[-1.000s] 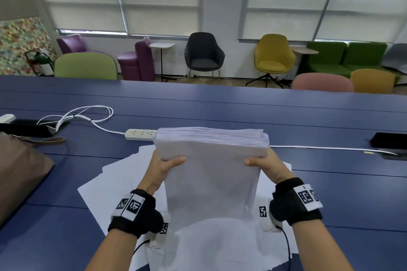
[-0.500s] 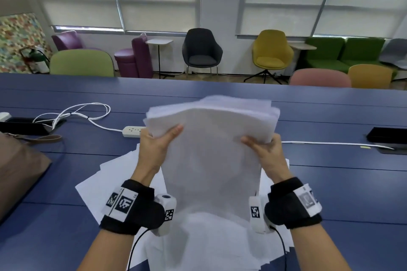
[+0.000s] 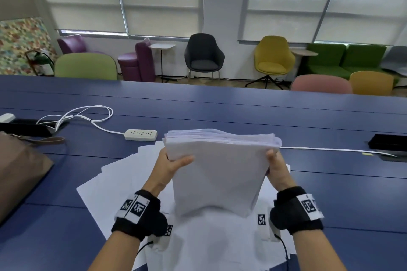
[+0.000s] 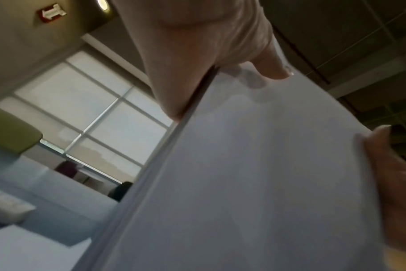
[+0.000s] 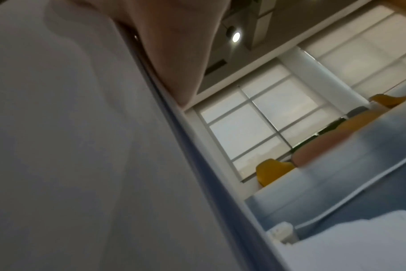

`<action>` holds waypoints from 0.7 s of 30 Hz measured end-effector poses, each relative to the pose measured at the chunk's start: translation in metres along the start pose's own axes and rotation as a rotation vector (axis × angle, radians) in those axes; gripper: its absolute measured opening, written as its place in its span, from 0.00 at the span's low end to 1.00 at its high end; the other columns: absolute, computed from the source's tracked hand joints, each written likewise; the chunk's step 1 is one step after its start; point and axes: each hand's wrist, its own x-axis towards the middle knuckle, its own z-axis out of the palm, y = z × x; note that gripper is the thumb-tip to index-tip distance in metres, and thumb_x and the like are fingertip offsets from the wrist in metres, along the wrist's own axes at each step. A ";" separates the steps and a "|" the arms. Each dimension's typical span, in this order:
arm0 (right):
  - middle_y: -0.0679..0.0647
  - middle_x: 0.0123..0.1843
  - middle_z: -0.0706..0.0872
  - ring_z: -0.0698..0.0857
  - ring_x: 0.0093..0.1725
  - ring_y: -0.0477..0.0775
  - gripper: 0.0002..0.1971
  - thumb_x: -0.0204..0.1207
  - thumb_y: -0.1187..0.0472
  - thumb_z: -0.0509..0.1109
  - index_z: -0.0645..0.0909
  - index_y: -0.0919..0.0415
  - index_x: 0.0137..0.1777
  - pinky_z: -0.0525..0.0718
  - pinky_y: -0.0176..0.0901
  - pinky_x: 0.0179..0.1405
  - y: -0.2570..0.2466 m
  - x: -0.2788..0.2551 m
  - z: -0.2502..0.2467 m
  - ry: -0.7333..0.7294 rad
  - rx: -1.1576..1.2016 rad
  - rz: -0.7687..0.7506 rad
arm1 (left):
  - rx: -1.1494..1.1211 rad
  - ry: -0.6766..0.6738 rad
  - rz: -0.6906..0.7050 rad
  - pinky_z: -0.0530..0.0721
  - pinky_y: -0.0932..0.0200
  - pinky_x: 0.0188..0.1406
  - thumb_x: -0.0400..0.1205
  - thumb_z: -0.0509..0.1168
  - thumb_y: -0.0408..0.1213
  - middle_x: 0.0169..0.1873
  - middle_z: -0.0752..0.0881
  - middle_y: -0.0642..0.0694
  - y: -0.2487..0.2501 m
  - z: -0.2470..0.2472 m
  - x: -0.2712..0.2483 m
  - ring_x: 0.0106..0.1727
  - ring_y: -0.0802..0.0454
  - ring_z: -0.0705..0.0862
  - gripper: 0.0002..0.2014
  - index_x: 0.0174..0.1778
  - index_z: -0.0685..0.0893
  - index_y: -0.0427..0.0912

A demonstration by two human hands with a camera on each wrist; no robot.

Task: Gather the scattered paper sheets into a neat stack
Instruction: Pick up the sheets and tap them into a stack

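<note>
A thick stack of white paper sheets (image 3: pixel 218 174) stands on its lower edge, upright and leaning toward me, above the blue table (image 3: pixel 330 193). My left hand (image 3: pixel 174 166) grips its left side near the top, thumb on the near face. My right hand (image 3: pixel 275 166) grips the right side the same way. The top edges look slightly uneven. In the left wrist view the stack (image 4: pixel 255 183) fills the frame with my thumb on its face. The right wrist view shows the stack (image 5: pixel 70 146) edge-on. Several loose sheets (image 3: pixel 123 185) lie spread flat on the table beneath.
A white power strip (image 3: pixel 141 134) with a coiled white cable (image 3: pixel 88 114) lies behind the sheets on the left. A brown bag (image 3: pixel 19 174) sits at the left edge. A black item (image 3: pixel 389 144) lies at the right. Chairs line the far side.
The stack was lifted with its top sheets fanned half a second ago. It has now come back down onto the loose sheets, its top more even, with both hands still holding its sides.
</note>
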 end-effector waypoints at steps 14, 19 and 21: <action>0.43 0.37 0.92 0.89 0.42 0.45 0.16 0.61 0.72 0.80 0.85 0.54 0.44 0.84 0.37 0.46 0.017 -0.002 -0.014 0.047 -0.298 0.160 | 0.048 0.089 -0.102 0.85 0.63 0.36 0.57 0.79 0.44 0.37 0.92 0.51 -0.011 0.006 0.008 0.41 0.52 0.89 0.21 0.44 0.87 0.42; 0.41 0.31 0.90 0.87 0.33 0.41 0.09 0.68 0.72 0.75 0.84 0.56 0.39 0.84 0.29 0.33 0.012 0.005 0.000 0.242 -0.224 0.101 | 0.067 0.266 -0.038 0.84 0.70 0.34 0.76 0.70 0.31 0.31 0.90 0.60 0.002 0.025 0.012 0.38 0.60 0.88 0.04 0.42 0.85 0.45; 0.41 0.31 0.90 0.88 0.32 0.40 0.08 0.69 0.71 0.75 0.84 0.57 0.39 0.85 0.31 0.33 -0.007 0.011 0.007 0.254 -0.211 0.024 | 0.021 0.300 0.028 0.84 0.69 0.34 0.76 0.70 0.31 0.32 0.90 0.59 0.018 0.029 0.017 0.36 0.63 0.88 0.04 0.41 0.86 0.45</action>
